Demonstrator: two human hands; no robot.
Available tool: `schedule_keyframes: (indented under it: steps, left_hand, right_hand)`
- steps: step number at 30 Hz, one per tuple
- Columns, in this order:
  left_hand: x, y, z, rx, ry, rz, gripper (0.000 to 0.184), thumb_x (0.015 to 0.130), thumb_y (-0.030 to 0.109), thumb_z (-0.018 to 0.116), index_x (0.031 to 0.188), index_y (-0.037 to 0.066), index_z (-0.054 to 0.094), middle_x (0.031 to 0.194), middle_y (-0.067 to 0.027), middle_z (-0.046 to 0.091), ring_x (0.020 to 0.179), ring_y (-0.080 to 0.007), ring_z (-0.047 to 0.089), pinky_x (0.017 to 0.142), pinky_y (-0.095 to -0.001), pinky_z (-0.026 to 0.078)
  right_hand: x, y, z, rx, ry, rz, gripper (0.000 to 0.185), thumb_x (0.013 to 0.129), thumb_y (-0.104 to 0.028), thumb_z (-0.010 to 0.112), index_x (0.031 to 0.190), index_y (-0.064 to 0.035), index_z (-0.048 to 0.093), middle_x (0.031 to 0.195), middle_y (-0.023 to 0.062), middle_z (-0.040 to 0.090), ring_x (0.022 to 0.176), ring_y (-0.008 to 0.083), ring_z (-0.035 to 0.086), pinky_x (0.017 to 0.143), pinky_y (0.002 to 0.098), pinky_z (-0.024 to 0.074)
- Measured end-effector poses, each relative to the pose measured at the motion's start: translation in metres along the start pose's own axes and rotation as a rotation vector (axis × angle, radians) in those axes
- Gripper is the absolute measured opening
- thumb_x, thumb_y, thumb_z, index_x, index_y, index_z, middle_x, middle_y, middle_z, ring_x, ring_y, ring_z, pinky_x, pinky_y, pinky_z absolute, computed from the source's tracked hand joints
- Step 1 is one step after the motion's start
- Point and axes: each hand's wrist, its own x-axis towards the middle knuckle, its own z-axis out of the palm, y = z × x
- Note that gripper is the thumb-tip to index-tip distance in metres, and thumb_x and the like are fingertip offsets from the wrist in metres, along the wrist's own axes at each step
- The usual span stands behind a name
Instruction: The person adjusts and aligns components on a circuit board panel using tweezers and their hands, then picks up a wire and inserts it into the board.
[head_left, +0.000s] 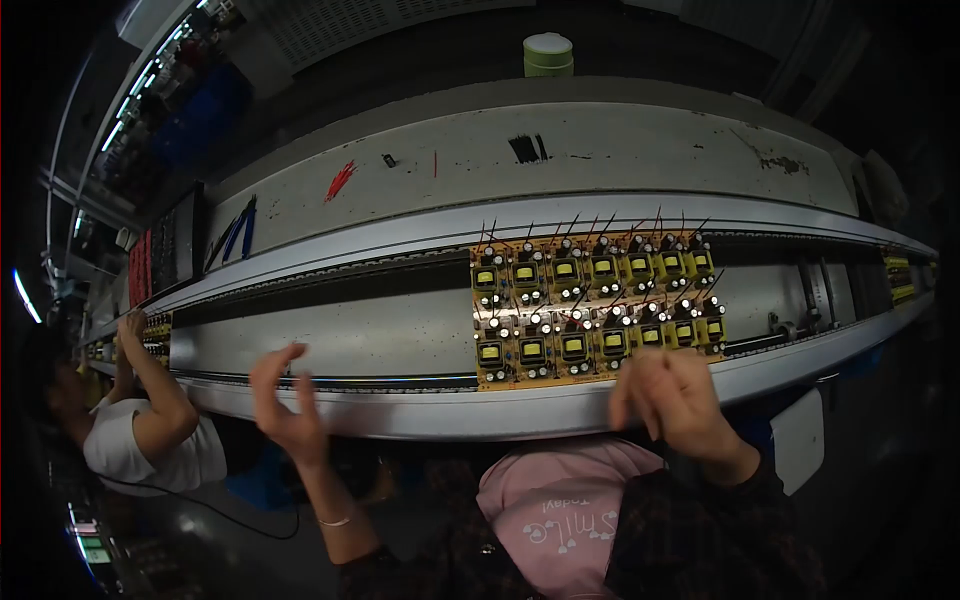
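Circuit boards (600,312) on conveyor (330,335), dim room (450,60)

- A long conveyor line (430,408) runs from left to right, pale metal rails edging its sunken grey bed.
- Across its rails, right of the middle, sits a panel of circuit boards (545,313) in two rows, with yellow-topped parts and thin wires sticking up.
- More boards (158,336) ride at the far left, and others (900,278) at the far right.
- Behind the line stretches a pale, scuffed ledge (640,150).
- On it I see a bundle of red wires (340,181), one lone red piece (435,163), a small dark object (389,160), a cluster of black pieces (523,149) and, leftward, blue-handled tools (240,232).
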Motion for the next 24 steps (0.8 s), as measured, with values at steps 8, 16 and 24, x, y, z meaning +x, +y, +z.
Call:
schedule_keyframes:
  steps: [8,16,24]
  left_hand:
    - [-0.03,0.11,0.071,0.32,-0.452,0.289,0.04,0.084,0.034,0.06,0.115,0.009,0.065,0.101,-0.0072,0.053,0.088,-0.023,0.044,0.085,-0.0366,0.034]
    - [-0.029,0.111,0.075,0.308,-0.486,0.268,0.045,0.08,0.031,0.067,0.118,0.008,0.062,0.102,-0.0061,0.053,0.089,-0.0228,0.046,0.085,-0.0372,0.035]
    - [-0.03,0.146,0.104,0.229,-0.431,0.275,0.043,0.08,0.03,0.067,0.116,0.008,0.062,0.101,-0.007,0.053,0.088,-0.0236,0.047,0.087,-0.0388,0.035]
  right_hand:
    - [0.001,0.033,0.048,-1.106,0.05,-0.372,0.027,0.084,-0.02,0.064,0.067,-0.0038,0.05,0.133,0.0143,0.054,0.034,0.0114,0.038,0.034,0.0235,0.0302]
    - [0.0,0.033,0.048,-1.156,0.088,-0.374,0.025,0.084,-0.017,0.064,0.068,-0.0051,0.05,0.133,0.0144,0.053,0.034,0.0119,0.04,0.034,0.0232,0.0314]
    - [-0.023,0.018,0.011,-1.093,0.223,-0.351,0.022,0.083,-0.016,0.064,0.069,-0.0051,0.051,0.132,0.0144,0.055,0.033,0.012,0.041,0.033,0.0233,0.0313]
